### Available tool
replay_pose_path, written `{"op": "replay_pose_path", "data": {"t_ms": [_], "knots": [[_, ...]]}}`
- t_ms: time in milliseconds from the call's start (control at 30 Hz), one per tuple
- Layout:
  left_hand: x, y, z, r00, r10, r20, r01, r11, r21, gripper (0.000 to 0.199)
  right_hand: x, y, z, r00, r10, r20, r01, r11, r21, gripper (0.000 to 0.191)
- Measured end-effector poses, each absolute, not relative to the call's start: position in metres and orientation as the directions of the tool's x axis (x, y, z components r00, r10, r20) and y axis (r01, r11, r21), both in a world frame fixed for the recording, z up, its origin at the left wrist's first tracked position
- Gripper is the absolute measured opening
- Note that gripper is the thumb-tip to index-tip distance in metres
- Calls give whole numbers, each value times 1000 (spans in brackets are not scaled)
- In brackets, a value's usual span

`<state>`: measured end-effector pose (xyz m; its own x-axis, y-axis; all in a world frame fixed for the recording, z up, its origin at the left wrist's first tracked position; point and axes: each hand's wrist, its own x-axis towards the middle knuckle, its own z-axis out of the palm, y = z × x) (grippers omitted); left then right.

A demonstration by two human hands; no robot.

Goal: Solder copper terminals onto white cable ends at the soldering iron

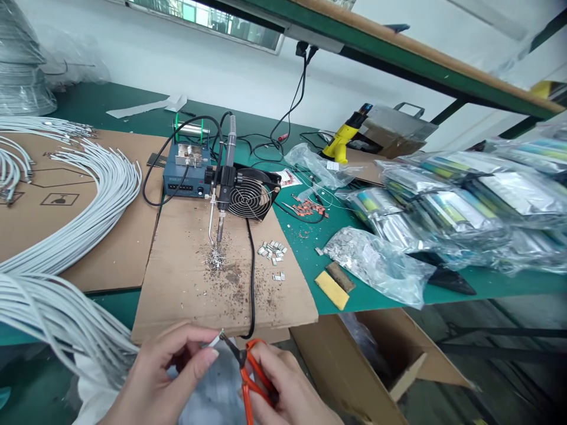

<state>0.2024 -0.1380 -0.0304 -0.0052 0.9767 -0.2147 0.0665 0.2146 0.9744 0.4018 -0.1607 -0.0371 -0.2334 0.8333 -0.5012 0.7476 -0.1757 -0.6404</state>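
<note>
My left hand point(163, 378) pinches the end of a white cable point(213, 341) between thumb and fingers at the bottom of the view. My right hand point(287, 389) grips orange-handled tweezers point(245, 369), whose dark tips meet the cable end. Both hands hover just below the near edge of a brown cardboard sheet point(186, 283). On that sheet stands a soldering iron in its holder point(220, 200), with a heap of solder scraps point(215, 258) under the tip and a few small metal clips point(272, 251) to the right.
A blue soldering station point(186, 174) and a black fan point(250, 195) stand behind the iron. Bundles of white cables point(88, 206) curve across the left. Silver foil bags point(460, 206), a clear bag of parts point(376, 262), a yellow sponge point(332, 289) and a yellow tool point(341, 141) lie right. An open carton point(363, 366) sits below the bench.
</note>
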Motion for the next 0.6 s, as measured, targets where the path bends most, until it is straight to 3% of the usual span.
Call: {"op": "replay_pose_path", "data": {"t_ms": [167,267,333,500,600], "knots": [[202,-139,-27,25,950,-311,17,310,950,11,401,-163,-41,-242,831,-501,747,-170,-643,20],[202,-138,-25,40,927,-373,6,373,928,19,401,-170,-52,-182,886,-427,729,-170,-663,21],[203,-137,-21,56,920,-389,9,389,921,23,401,-176,-64,-156,934,-321,718,-116,-687,22],[204,-132,-11,127,943,-308,50,304,951,16,401,-176,-84,-220,973,65,606,189,-773,11],[198,-133,-13,163,928,-335,58,329,942,13,406,-169,-79,31,966,258,419,221,-880,21]]}}
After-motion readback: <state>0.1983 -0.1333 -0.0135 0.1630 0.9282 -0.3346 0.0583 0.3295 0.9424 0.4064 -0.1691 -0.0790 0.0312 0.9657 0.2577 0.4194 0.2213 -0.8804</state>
